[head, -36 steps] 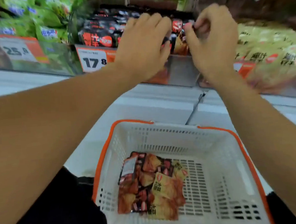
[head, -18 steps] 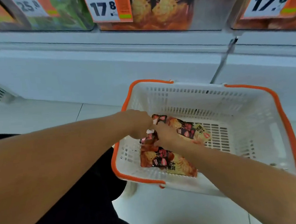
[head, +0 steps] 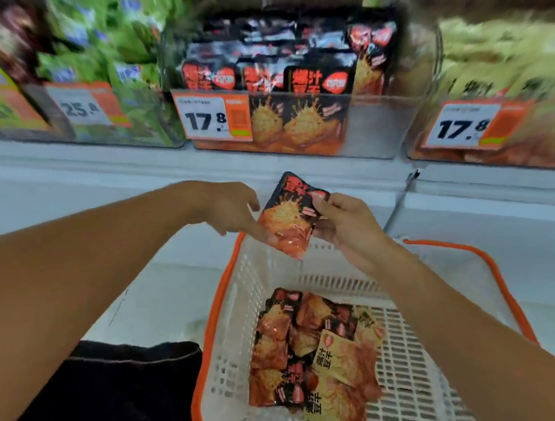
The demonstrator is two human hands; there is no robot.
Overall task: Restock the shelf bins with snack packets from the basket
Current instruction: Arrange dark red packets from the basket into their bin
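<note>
right hand [head: 346, 225] holds one black-and-orange snack packet [head: 288, 219] up over the far rim of the basket [head: 212, 330]. thumb lies on the packet's front near its upper right corner, the other fingers [head: 323, 231] curled behind its right edge: a pinch. packet tilted, top leaning away toward the shelf, lower corner pointing down at the basket's far wall.

left hand [head: 233, 210] just beside the packet's left edge, fingers loosely spread and blurred; cannot tell whether they touch the packet. nothing gripped in it.

basket white with an orange rim, set below the hands. a loose heap of packets in basket [head: 315, 349] lies flat on the floor of it, toward its left side; mostly black-and-orange, a few beige ones mixed in.

middle bin [head: 378, 127] on the shelf, clear-walled, holds upright packets of the same black-and-orange kind, price tag [head: 214, 119] reading 17.8 on its front. green packets [head: 112, 67] in the bin to the left, pale yellow ones [head: 505, 59] to the right, both blurred.

against half a second ago: both hands were down in the basket on the heap; now both are raised above the rim with one packet lifted clear. view has tipped up, the bins' contents in sight again.
</note>
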